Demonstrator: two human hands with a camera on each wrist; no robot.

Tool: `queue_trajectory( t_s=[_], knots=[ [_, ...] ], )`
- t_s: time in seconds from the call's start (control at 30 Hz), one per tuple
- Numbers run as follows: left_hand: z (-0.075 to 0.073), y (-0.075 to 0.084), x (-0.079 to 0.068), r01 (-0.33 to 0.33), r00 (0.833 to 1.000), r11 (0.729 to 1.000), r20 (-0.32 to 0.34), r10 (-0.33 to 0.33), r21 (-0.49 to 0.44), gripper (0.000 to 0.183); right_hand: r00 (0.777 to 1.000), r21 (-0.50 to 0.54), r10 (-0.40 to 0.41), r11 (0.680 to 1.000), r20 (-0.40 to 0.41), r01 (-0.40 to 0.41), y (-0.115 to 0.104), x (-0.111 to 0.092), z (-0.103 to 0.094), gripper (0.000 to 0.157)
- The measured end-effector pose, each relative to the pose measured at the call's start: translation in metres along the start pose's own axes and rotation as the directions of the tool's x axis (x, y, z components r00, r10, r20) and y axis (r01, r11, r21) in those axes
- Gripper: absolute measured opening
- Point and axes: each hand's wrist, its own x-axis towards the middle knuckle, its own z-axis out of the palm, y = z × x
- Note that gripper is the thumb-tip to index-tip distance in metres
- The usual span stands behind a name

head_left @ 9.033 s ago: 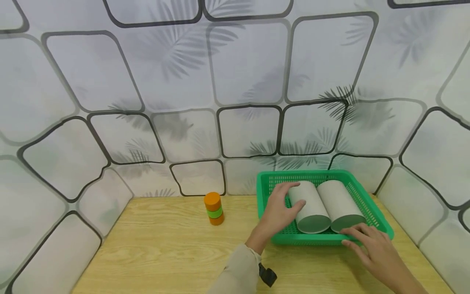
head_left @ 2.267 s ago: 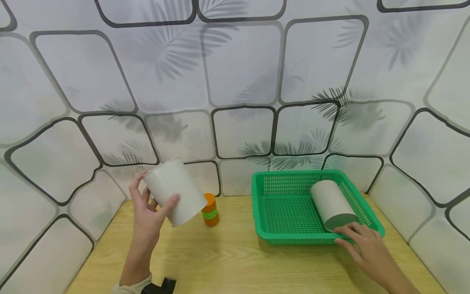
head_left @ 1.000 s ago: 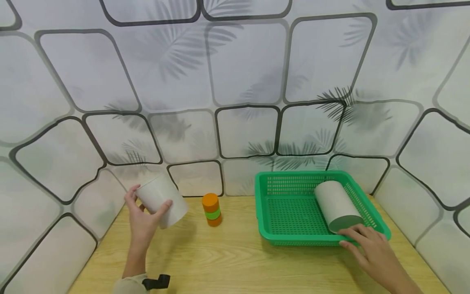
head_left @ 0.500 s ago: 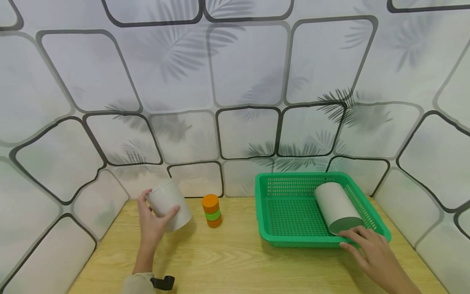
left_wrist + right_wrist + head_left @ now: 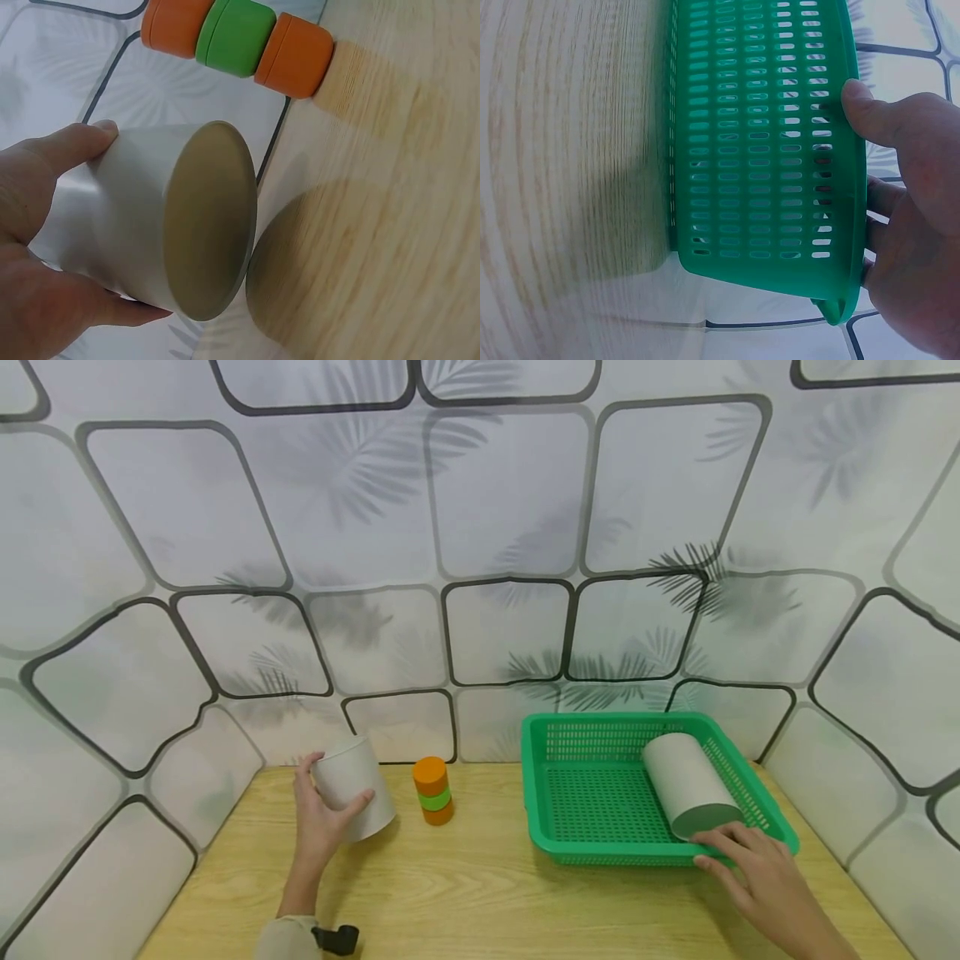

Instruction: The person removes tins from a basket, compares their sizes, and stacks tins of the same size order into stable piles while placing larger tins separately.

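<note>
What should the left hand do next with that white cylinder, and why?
Probably ease the white cylinder upright and down onto the table: the left hand holds it tilted beside the orange-and-green stack, its lower end already close to the wood.

place: enclosed workspace, room unclear | leaf-print walls (image 5: pixel 510 502), three sides | wood-grain tabletop (image 5: pixel 465 902)

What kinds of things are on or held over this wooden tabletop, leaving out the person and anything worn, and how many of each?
White cylinders: 2, one held in the left hand
Green basket: 1
Orange-and-green stack: 1, counted whole
Total: 4
</note>
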Motion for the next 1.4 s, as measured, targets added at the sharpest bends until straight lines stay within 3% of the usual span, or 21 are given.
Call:
queue_trajectory(
  t_s=[0.37,0.7,1.0,1.4],
  knots=[
    [-0.0008,-0.0056,0.0000,-0.081,0.997,0.997,-0.019,0.081,-0.009,0.095,1.000,0.002,0.004,1.000,0.005,-0.004,-0.0037,0.0007,-0.0024,0.033],
    [0.0044,-0.0084,0.0016,-0.159,0.987,0.983,-0.004,0.160,0.086,0.088,1.000,0.001,-0.007,1.000,-0.013,0.007,-0.0015,-0.0008,-0.0008,0.033],
    [0.0027,-0.0062,0.0000,-0.122,0.993,0.991,0.004,0.122,0.054,0.054,1.000,0.008,-0.007,1.000,-0.013,0.007,-0.0040,0.0010,-0.0022,0.033],
    [0.0037,-0.0056,0.0012,-0.097,0.995,0.995,0.002,0.097,0.015,0.052,1.000,0.006,-0.018,1.000,-0.015,0.019,-0.0029,0.0015,-0.0025,0.034]
  ],
)
